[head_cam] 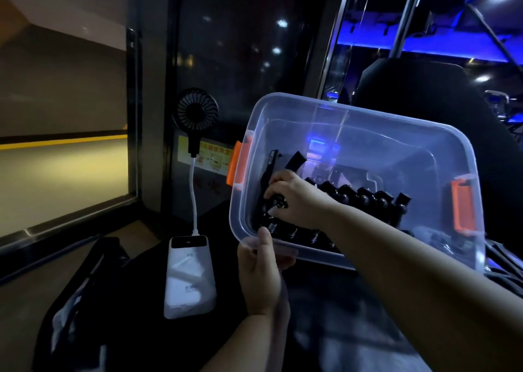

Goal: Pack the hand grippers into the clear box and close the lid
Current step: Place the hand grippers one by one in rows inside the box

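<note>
The clear box with orange latches is tilted toward me, its lid off and out of sight. My left hand grips its near rim, thumb over the edge. Inside the box, my right hand holds a black hand gripper with a metal spring at the left end. A row of several black hand grippers lies along the box's bottom, their springs showing near the front wall.
A white power bank lies to the left on a dark surface, with a small black fan rising from it on a white stalk. A window sits far left, a dark seat back behind the box, a black bag at lower left.
</note>
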The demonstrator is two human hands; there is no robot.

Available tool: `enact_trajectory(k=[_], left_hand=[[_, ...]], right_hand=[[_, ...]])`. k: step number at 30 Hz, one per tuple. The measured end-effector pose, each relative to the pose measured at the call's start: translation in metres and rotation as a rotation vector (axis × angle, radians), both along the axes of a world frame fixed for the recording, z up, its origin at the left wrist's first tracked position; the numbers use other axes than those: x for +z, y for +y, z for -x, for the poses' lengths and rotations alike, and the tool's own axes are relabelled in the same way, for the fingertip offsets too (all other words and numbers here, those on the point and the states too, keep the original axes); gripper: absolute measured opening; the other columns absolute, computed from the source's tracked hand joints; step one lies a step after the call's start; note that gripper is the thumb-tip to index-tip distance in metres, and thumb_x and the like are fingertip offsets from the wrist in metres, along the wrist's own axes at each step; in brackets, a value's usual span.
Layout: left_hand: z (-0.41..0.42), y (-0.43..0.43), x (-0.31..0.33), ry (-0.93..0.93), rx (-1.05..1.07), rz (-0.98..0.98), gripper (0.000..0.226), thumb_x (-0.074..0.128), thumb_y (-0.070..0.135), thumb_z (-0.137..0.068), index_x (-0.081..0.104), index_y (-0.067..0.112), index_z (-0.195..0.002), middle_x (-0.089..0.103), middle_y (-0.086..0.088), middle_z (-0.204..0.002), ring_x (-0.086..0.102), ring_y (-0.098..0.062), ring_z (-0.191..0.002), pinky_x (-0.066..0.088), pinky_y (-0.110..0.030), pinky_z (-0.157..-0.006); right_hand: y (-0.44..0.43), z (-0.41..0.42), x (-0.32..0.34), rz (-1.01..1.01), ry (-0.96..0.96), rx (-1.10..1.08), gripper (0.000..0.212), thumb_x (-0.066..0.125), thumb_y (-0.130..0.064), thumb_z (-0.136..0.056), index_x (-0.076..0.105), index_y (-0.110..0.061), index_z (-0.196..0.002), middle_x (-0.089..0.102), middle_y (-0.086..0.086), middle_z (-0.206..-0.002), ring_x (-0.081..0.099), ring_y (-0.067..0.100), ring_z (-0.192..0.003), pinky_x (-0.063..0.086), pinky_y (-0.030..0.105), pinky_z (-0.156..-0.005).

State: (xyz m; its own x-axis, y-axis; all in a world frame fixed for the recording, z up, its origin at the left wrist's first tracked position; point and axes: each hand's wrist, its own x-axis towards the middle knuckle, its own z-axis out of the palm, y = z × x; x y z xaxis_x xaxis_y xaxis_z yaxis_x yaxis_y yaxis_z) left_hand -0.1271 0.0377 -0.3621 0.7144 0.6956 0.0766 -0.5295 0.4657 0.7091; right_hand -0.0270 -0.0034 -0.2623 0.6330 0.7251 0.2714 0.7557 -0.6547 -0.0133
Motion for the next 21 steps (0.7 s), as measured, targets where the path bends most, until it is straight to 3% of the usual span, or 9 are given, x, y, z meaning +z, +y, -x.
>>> enact_trajectory(k=[3, 8, 13, 17, 21], left_hand=[[-0.002, 0.008, -0.003, 0.045, 0.025, -0.012, 0.068, 0.043, 0.051, -0.095, 0.050, -0.016, -0.088, 0.061, -0.035, -0.074, 0.060, -0.032, -0.057, 0.049, -0.030, -0.048], [-0.001, 0.009, -0.005, 0.107, 0.023, 0.001, 0.061, 0.037, 0.038, -0.100, 0.049, -0.020, -0.085, 0.058, -0.037, -0.068, 0.057, -0.030, -0.054, 0.047, -0.028, -0.048], [0.003, 0.006, -0.006, 0.086, 0.017, 0.033, 0.061, 0.038, 0.037, -0.099, 0.051, -0.021, -0.086, 0.058, -0.037, -0.067, 0.057, -0.027, -0.050, 0.047, -0.025, -0.046], [0.005, 0.005, -0.007, 0.102, 0.018, 0.026, 0.059, 0.038, 0.037, -0.098, 0.049, -0.019, -0.082, 0.057, -0.037, -0.063, 0.057, -0.029, -0.052, 0.048, -0.025, -0.047], [0.008, 0.007, -0.005, 0.102, 0.035, 0.023, 0.089, 0.048, 0.071, -0.080, 0.052, -0.018, -0.082, 0.060, -0.035, -0.068, 0.061, -0.039, -0.065, 0.051, -0.037, -0.058]], right_hand=[[0.013, -0.011, -0.004, 0.091, -0.003, 0.007, 0.038, 0.069, -0.023, -0.082, 0.063, -0.018, -0.119, 0.040, 0.000, -0.138, 0.049, 0.022, -0.119, 0.041, 0.034, -0.101], [0.025, -0.020, -0.012, 0.180, 0.020, -0.014, 0.047, 0.069, -0.032, -0.086, 0.053, -0.022, -0.129, 0.037, -0.006, -0.142, 0.047, 0.022, -0.121, 0.042, 0.033, -0.099], [0.030, -0.023, -0.007, 0.180, -0.103, -0.007, 0.069, 0.072, -0.049, -0.077, 0.045, -0.028, -0.137, 0.043, -0.005, -0.139, 0.049, 0.022, -0.120, 0.043, 0.037, -0.098], [0.026, -0.023, -0.011, 0.275, -0.446, -0.046, 0.077, 0.054, -0.075, -0.072, 0.047, -0.030, -0.135, 0.037, -0.011, -0.144, 0.031, 0.018, -0.127, 0.026, 0.037, -0.102], [0.025, -0.023, -0.018, 0.259, -0.498, -0.061, 0.077, 0.050, -0.079, -0.072, 0.050, -0.032, -0.133, 0.025, -0.010, -0.153, 0.014, 0.021, -0.132, 0.010, 0.042, -0.104]])
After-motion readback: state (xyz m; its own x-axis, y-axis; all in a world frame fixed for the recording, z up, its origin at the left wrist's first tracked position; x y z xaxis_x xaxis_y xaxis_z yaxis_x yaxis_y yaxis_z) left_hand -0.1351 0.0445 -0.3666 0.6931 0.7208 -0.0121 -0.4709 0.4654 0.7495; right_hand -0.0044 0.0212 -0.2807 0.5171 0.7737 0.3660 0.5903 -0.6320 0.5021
